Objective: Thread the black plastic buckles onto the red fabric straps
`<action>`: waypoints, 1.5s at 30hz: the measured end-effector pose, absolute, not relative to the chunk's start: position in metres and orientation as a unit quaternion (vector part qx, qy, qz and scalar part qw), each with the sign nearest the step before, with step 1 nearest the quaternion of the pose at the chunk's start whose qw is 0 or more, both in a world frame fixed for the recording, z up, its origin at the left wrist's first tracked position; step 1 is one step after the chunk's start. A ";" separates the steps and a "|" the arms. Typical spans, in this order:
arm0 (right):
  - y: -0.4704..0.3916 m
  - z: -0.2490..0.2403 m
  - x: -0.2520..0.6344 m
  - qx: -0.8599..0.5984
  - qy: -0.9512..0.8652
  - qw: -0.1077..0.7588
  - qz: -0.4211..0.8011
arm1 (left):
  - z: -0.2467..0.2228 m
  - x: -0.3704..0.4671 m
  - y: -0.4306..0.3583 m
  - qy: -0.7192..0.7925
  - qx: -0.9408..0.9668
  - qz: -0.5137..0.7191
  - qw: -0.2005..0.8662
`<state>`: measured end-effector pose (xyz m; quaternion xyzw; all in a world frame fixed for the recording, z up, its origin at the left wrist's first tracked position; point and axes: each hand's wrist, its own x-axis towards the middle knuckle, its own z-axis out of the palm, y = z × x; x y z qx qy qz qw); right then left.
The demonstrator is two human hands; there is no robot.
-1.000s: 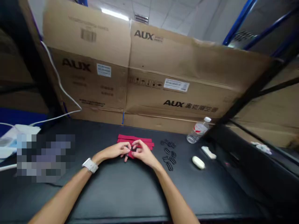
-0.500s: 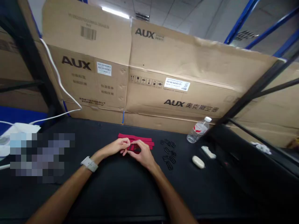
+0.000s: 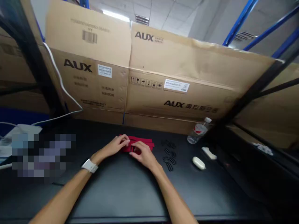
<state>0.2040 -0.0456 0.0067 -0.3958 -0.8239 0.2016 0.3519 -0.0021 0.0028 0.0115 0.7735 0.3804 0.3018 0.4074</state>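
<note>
Several red straps lie side by side on the black table. The nearest one carries a small black buckle close to the fingers. My left hand is bent over the left ends of the straps, thumb and forefinger close together on the red fabric; its other fingertips are partly hidden. Beside the buckle, my right hand rests low, its thumb and forefinger apart around the strap. Several loose black buckles lie to the right of the straps.
A plastic bottle leans at the back right. Nearer are a white oval object and a white curved piece. Cardboard stands behind the table. At left are a white cable and a blurred patch.
The buckle and its strap have gone down onto the table beside the other straps. My left hand has moved slightly left and up, and the fingers of my right hand have spread.
</note>
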 end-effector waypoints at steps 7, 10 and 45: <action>-0.047 0.007 0.204 -0.395 -0.835 0.322 0.205 | -0.006 0.025 -0.009 0.317 0.755 0.281 0.500; -0.045 0.006 0.205 -0.386 -0.838 0.318 0.218 | -0.011 0.022 -0.004 0.303 0.746 0.272 0.527; -0.035 0.031 0.275 -0.402 -0.630 0.372 0.550 | 0.002 0.010 -0.005 0.241 0.755 0.193 0.579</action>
